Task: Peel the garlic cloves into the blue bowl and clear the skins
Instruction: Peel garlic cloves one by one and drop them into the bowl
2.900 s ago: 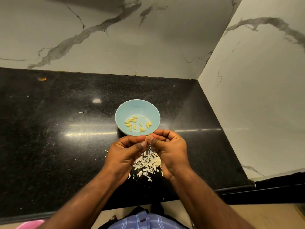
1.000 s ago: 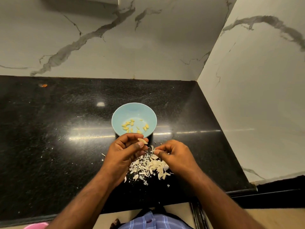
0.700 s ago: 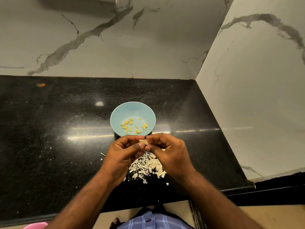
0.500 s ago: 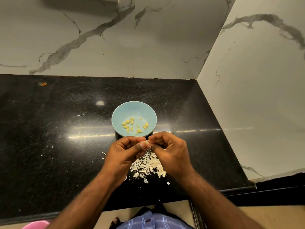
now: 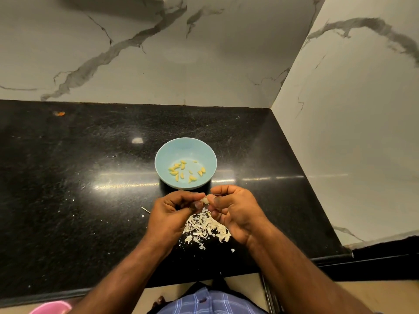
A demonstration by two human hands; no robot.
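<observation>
My left hand (image 5: 172,214) and right hand (image 5: 235,209) meet just in front of the blue bowl (image 5: 185,163), fingertips of both pinching one garlic clove (image 5: 205,200) between them. Peeled cloves (image 5: 186,171) lie inside the bowl — the skins (image 5: 205,226) are heaped on the black counter (image 5: 68,189) beneath my hands.

Black counter (image 5: 68,200), marble walls (image 5: 158,64)

Garlic clove (image 5: 205,200) mostly hidden between fingertips (image 5: 199,203)
</observation>
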